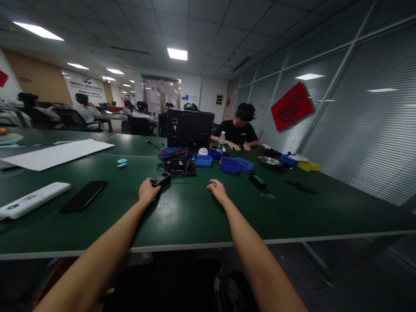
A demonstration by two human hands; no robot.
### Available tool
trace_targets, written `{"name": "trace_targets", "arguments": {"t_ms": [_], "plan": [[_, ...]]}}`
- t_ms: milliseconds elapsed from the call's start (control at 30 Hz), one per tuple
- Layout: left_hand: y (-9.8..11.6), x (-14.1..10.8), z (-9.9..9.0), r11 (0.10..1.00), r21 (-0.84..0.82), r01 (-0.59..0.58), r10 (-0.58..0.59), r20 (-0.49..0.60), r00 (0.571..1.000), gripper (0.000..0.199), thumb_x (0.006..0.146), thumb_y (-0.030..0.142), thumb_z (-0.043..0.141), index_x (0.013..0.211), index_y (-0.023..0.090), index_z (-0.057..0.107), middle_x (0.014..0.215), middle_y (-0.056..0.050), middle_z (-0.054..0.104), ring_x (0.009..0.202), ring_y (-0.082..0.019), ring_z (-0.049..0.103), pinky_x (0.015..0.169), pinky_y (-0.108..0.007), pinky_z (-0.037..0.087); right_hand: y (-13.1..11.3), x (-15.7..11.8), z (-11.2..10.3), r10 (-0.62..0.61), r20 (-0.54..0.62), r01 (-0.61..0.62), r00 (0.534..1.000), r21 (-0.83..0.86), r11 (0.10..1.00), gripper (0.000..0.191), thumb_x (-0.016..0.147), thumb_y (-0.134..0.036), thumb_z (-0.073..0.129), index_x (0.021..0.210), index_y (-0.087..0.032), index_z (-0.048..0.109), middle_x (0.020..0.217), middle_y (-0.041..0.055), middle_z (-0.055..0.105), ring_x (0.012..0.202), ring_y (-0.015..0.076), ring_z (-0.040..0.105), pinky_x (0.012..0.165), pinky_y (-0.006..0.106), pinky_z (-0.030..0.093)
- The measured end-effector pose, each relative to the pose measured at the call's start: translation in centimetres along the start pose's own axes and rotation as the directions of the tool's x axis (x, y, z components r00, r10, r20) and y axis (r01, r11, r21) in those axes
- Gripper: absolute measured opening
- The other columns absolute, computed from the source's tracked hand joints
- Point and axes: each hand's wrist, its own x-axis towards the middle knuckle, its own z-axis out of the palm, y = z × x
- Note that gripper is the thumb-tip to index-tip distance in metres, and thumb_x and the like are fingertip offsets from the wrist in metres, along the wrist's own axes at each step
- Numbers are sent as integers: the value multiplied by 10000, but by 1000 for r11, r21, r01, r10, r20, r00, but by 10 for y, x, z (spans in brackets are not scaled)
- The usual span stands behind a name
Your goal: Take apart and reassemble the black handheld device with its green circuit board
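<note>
My left hand (pixel 148 190) is closed around the near end of a small black device (pixel 161 179) with a screen, low over the green table (pixel 191 216). To its right, my right hand (pixel 217 190) rests by the tabletop with its fingers loosely apart and nothing in them. Beyond the device lie a black box with cables (pixel 175 165) and a bundle of coloured wires (pixel 173 151). A black box with a green top (pixel 258 181) stands right of my right hand.
Left are a black phone-like slab (pixel 85 196), a white device (pixel 35 199) and a white sheet (pixel 61 152). Blue trays (pixel 229 164), a bottle (pixel 221 141) and a monitor (pixel 189 128) stand farther back. Across the table sits a person (pixel 242 130); a metal bowl (pixel 270 161) is at right.
</note>
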Motion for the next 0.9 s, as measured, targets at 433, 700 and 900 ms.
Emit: {"name": "trace_targets", "arguments": {"t_ms": [433,700,900], "plan": [[-68,23,-52,927,5,376,-361,-262,895,559,665,441,551,1128,142,459,1135,-174,536,1050,-325,496,824,-405,412,2,1,0,-21,13,21,1000,-24,999,335,721,-145,452,1045,-111,530,718,38,648,632,116,584,579,216,447],[-62,16,-56,919,-21,394,-379,-316,869,637,663,473,556,1175,124,412,1164,-189,510,1085,-317,470,866,-396,381,6,2,0,-55,12,55,998,-31,998,318,713,-172,462,1013,-106,544,700,37,644,622,120,579,578,225,444],[-64,17,-55,926,-19,378,-365,-305,880,685,670,513,531,1226,138,391,1199,-182,501,1093,-332,458,857,-415,372,6,2,0,-52,9,52,999,-45,998,306,718,-166,455,1002,-112,556,705,39,647,628,120,585,595,229,452]]}}
